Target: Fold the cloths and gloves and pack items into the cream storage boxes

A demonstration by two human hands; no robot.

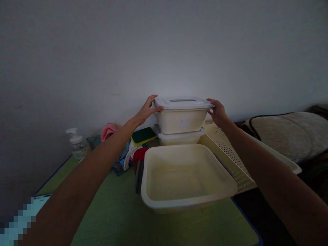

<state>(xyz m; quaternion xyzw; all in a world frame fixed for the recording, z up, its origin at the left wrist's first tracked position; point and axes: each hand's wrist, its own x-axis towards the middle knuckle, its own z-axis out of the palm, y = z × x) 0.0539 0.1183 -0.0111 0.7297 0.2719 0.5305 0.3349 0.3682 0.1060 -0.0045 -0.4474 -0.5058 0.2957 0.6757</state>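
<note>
A cream plastic storage box [186, 121] with a white lid [184, 102] is stacked on a second lidded box [180, 137] near the wall. My left hand [150, 107] grips the lid's left edge, thumb toward the front and fingers behind. At the opposite end, my right hand [217, 111] is closed round the right edge of the lid. Whether the upper box is lifted off the lower one or rests on it, I cannot tell. Closer to me stands an uncovered cream basin [189, 201] with a grey handle at its left side.
On the green table [107, 212], a pump bottle [77, 145] stands at the left. Several cloths, a pink one [108, 131] among them, and a green-and-yellow sponge [143, 136] lie beside the boxes. A perforated cream basket [225, 147] and a beige cushion [289, 133] are at the right.
</note>
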